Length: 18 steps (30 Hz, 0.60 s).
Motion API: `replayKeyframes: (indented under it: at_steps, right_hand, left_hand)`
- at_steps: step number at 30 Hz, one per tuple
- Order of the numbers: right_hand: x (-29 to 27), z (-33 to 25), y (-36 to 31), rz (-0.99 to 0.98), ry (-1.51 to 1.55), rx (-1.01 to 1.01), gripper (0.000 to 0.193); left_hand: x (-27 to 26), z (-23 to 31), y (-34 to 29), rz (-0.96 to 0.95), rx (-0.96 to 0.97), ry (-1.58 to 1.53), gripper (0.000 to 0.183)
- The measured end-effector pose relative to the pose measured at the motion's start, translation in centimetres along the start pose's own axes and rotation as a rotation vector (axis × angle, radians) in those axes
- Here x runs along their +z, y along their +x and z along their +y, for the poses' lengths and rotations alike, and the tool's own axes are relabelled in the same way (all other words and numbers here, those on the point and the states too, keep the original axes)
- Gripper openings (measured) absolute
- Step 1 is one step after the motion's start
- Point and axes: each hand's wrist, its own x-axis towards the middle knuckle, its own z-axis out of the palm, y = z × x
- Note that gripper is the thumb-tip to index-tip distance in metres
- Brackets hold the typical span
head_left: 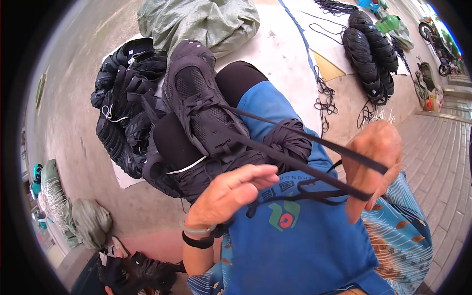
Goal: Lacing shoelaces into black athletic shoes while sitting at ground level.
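Apron (300, 253), blue, worn over the lap; probably there to shield the clothes.

Left hand (223, 194): fingers extended, nothing seen in them, near the shoe's lower end. Right hand (378, 140): well apart from the left, clamped on the laces; exact finger placement unclear.

Laces (327, 143), dark, two strands, taut from shoe to right hand; apparently held out sideways to take up slack.

Bundle (287, 140), dark, on the lap beside the shoe, seemingly kept within reach.

Shoe (199, 120), one, black, mesh panels, lying on the thighs, top facing up; the lap seems to serve as its support.

Stack (110, 130) of dark shoe parts, left of the legs, nested, likely to save room.

Sack (211, 27), grey-green, crumpled, beyond the knees.

Second stack (371, 54), dark, nested, far right.
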Motion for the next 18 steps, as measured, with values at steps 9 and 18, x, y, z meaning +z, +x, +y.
replayKeyframes:
  at_steps: [9, 18]
  right_hand:
    - [1.1, 4.8, 5.8, -0.393, -0.491, 0.262, 0.027]
    - [-5.5, 11.8, 6.3, 0.788, -1.280, 0.116, 0.015]
  left_hand:
    - [-2.8, -1.8, 5.2, 0.476, 0.198, -1.036, 0.033]
    - [-0.9, -1.6, 2.7, 0.682, 0.014, -0.138, 0.033]
